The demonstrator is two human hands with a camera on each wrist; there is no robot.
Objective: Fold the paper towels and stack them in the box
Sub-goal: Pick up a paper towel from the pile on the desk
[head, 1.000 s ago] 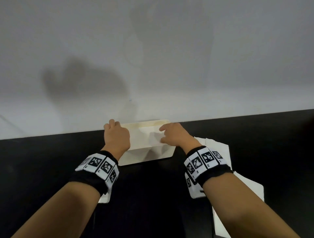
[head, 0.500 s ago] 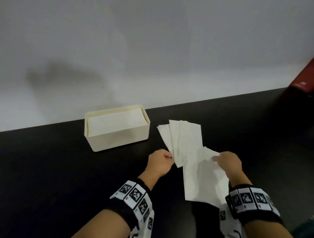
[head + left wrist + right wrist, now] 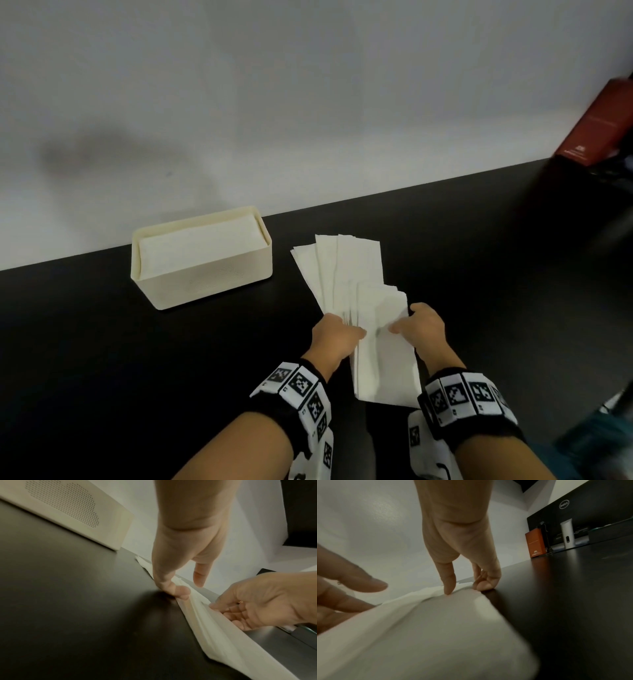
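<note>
Both hands work the fanned towels (image 3: pixel 346 270) on the worktop (image 3: pixel 102 359), right of the full box (image 3: pixel 205 284): the left hand (image 3: pixel 334 337) pinches their left edge, the right hand (image 3: pixel 423 325) grips the top sheet.

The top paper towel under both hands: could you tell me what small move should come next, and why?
Probably fold the top towel in half. The left hand pinches its left edge and the right hand pins its right edge, while it lies unfolded on the fanned pile. The box already holds folded towels, so this sheet seems next.
</note>
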